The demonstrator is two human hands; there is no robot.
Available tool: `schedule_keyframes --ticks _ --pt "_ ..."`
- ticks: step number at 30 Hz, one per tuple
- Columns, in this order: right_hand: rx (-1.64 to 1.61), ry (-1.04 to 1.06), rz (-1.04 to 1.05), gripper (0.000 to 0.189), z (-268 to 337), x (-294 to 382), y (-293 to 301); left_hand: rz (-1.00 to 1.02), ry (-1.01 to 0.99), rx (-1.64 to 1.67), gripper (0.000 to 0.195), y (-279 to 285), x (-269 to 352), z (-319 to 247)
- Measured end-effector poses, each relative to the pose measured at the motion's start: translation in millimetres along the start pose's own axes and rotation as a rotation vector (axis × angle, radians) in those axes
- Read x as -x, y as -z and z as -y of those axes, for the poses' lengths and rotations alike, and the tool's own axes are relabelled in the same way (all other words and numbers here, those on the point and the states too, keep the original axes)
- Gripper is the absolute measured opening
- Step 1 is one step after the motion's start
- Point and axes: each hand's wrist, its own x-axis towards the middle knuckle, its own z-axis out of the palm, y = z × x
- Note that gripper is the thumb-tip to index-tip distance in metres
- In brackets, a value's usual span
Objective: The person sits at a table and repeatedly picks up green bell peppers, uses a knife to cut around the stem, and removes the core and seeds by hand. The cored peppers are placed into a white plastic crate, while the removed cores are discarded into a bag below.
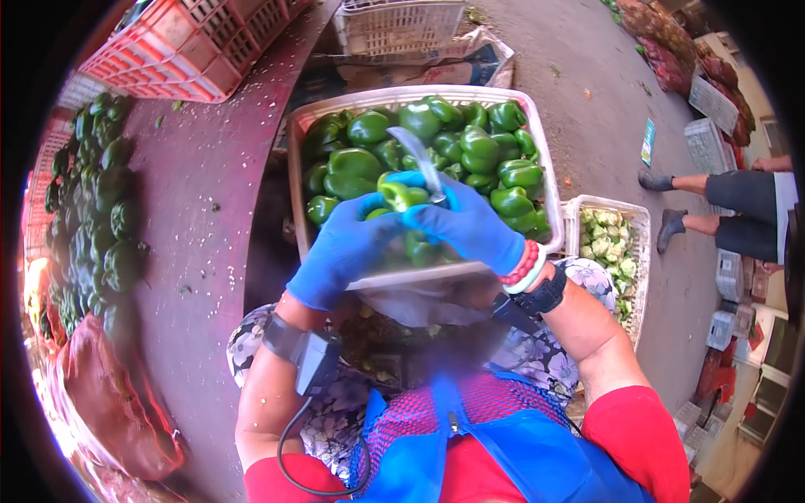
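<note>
My left hand (355, 242), in a blue glove, holds a green bell pepper (397, 195) whose pale, cut inside faces up. In my right hand (468, 217), also gloved in blue, is a small curved knife (416, 151). Its blade points up and away, and that hand's fingers are close against the pepper. Beneath both hands stands a white plastic crate (552, 207) full of green bell peppers (352, 168). The knife's handle is mostly hidden in my right hand.
To the right, another crate (640, 251) holds pale green-and-white vegetable pieces (607, 239). Many green peppers (94, 207) lie on the left beside a red mesh sack (113, 402). A red crate (182, 47) and a white crate (402, 28) are ahead. Another person's legs (742, 217) show at far right.
</note>
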Motion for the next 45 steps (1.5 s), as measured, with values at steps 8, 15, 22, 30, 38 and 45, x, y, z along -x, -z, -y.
schedule_keyframes --ticks 8,15,22,30,38,45 --pt "0.316 0.17 -0.131 0.049 -7.5 1.7 -19.4 -0.346 -0.544 -0.812 0.026 -10.7 5.3 8.5" --pt "-0.638 -0.374 -0.095 0.049 11.5 -2.9 5.9 -0.459 -0.885 -0.639 0.016 -9.3 6.1 -13.7" --pt "1.156 -0.229 -0.249 0.047 -8.1 10.0 77.8 -0.324 -0.801 -0.199 0.023 35.2 4.3 -11.6" --pt "-0.396 -0.376 -0.215 0.029 13.9 -7.5 -17.9 -0.276 -0.648 0.036 0.028 1.1 -15.3 3.2" --pt "-0.375 -0.468 -0.177 0.025 20.3 -13.6 -0.3 -0.135 -0.563 0.85 0.024 43.4 -11.0 -24.7" --pt "-0.064 -0.547 -0.014 0.033 27.7 -12.3 19.8 -0.043 -0.18 0.237 0.033 42.0 8.6 -33.0"
